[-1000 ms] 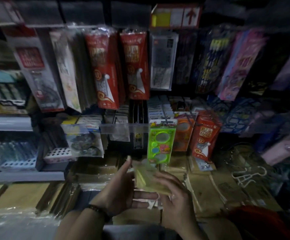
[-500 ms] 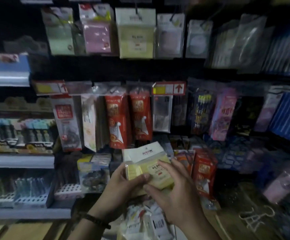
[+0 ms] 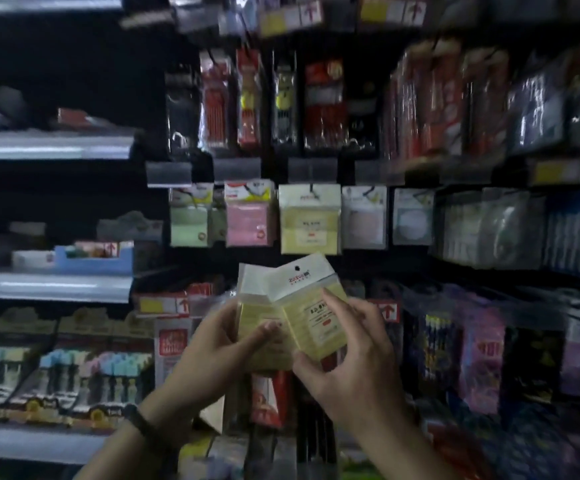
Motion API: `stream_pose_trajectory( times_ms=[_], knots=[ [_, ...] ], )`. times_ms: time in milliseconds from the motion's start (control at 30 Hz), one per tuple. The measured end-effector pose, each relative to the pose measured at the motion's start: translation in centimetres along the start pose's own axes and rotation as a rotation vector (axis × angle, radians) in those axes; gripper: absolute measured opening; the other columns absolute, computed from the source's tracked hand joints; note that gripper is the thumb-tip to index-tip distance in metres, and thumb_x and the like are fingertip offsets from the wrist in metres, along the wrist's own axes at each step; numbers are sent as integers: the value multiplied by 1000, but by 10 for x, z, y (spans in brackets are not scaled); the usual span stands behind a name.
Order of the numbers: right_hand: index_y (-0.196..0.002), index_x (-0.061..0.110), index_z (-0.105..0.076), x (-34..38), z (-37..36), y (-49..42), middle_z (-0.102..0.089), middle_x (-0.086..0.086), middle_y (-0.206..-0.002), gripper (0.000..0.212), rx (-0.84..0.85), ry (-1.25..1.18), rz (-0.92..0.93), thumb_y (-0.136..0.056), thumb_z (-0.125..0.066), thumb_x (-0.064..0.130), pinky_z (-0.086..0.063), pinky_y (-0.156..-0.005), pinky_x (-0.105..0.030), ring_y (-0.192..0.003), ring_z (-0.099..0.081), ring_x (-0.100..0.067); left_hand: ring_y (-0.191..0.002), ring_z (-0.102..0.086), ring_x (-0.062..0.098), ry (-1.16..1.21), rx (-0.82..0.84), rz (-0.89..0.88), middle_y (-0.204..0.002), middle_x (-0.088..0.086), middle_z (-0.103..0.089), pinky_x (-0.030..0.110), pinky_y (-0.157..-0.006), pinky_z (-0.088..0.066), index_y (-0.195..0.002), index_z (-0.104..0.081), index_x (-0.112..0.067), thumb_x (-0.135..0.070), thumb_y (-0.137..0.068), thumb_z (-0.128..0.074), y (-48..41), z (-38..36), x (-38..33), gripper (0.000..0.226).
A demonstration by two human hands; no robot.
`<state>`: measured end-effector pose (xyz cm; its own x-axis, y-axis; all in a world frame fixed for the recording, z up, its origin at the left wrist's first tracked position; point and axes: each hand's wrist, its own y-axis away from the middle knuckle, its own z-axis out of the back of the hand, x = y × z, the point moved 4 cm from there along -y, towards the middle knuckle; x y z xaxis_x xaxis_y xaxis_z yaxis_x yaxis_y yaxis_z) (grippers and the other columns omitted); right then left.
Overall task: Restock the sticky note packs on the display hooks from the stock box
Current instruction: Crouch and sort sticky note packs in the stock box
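Note:
Two yellow sticky note packs with white header cards are held up in front of the display. My left hand (image 3: pixel 219 344) grips the left pack (image 3: pixel 257 320), thumb across its face. My right hand (image 3: pixel 354 355) pinches the right pack (image 3: pixel 312 317), which overlaps the left one and shows a hang hole at its top. Just above them a yellow sticky note pack (image 3: pixel 309 220) hangs on a display hook, in a row with a green pack (image 3: pixel 189 216), a pink pack (image 3: pixel 248 214) and pale packs (image 3: pixel 364 216). The stock box is out of view.
Hanging stationery packs fill the pegboard above, below and to the right. Price tag holders (image 3: pixel 238 169) stick out above the sticky note row. Grey shelves (image 3: pixel 49 147) with boxed goods stand to the left. The scene is dim and blurred.
My view has tilted upward, so the sticky note row now sits at mid-frame. Both hands have raised the yellow packs toward that row, and the right pack is fanned apart from the left one.

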<state>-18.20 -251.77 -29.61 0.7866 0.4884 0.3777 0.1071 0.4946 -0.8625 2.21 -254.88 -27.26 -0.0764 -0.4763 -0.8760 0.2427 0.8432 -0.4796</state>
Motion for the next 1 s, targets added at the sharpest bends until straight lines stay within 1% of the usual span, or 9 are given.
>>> stream_pose_trajectory(
  times_ms=[67, 167, 267, 400, 500, 633, 700, 800, 1000],
  knots=[
    [-153, 39, -50, 7, 2, -27, -42, 8, -138, 88, -77, 41, 20, -72, -69, 66, -58, -94, -37, -122, -54, -14, -106, -78, 26, -93, -26, -85, -115, 7, -80, 46, -86, -66, -124, -67, -12, -15, -96, -67, -16, 12, -26, 29],
    [-154, 38, -48, 12, 2, -65, -39, 3, -136, 90, -157, 108, 7, -72, -68, 69, -58, -91, -40, -118, -54, -20, -104, -79, 22, -192, -99, -183, -115, -1, -80, 41, -78, -67, -125, -68, -18, -17, -97, -69, -36, 33, -53, 28],
    [-156, 38, -42, 13, -6, -98, -34, 0, -135, 93, -198, 165, -8, -73, -67, 70, -57, -92, -41, -114, -49, -21, -104, -79, 19, -224, -119, -218, -116, -2, -79, 36, -76, -67, -125, -68, -20, -23, -92, -70, -50, 50, -66, 32],
    [-156, 42, -35, 13, -18, -128, -30, 0, -133, 95, -231, 225, -77, -72, -63, 75, -57, -90, -45, -112, -47, -21, -104, -78, 15, -237, -117, -212, -114, -6, -79, 32, -80, -67, -124, -67, -23, -22, -96, -68, -62, 61, -67, 28],
    [-157, 39, -40, 12, -26, -137, -34, -3, -135, 94, -261, 266, -76, -73, -64, 73, -57, -91, -42, -115, -49, -23, -103, -79, 17, -278, -122, -205, -113, -4, -80, 37, -81, -67, -122, -69, -21, -21, -98, -68, -70, 63, -62, 25],
    [-153, 38, -50, 10, -36, -123, -39, -5, -136, 91, -252, 323, 5, -70, -66, 72, -55, -90, -42, -114, -51, -25, -102, -79, 20, -261, -120, -195, -112, -1, -81, 42, -82, -67, -122, -69, -18, -19, -98, -68, -77, 67, -54, 25],
    [-154, 40, -48, 6, -41, -116, -38, -3, -136, 92, -230, 336, -9, -70, -64, 73, -55, -90, -42, -114, -50, -23, -101, -79, 20, -248, -121, -189, -112, -1, -81, 40, -81, -67, -122, -68, -16, -19, -97, -68, -79, 68, -51, 25],
    [-155, 38, -45, 2, -39, -123, -36, -2, -135, 93, -274, 299, -50, -72, -68, 72, -57, -87, -40, -113, -48, -21, -101, -80, 20, -236, -120, -191, -111, 0, -81, 41, -82, -67, -122, -69, -15, -19, -97, -68, -83, 66, -50, 25],
    [-158, 37, -42, 8, -39, -140, -37, -5, -138, 94, -356, 270, -37, -74, -70, 69, -54, -95, -43, -120, -47, -24, -100, -80, 21, -221, -114, -188, -110, 2, -81, 46, -86, -65, -120, -69, -14, -23, -95, -68, -88, 61, -53, 27]
  ],
)
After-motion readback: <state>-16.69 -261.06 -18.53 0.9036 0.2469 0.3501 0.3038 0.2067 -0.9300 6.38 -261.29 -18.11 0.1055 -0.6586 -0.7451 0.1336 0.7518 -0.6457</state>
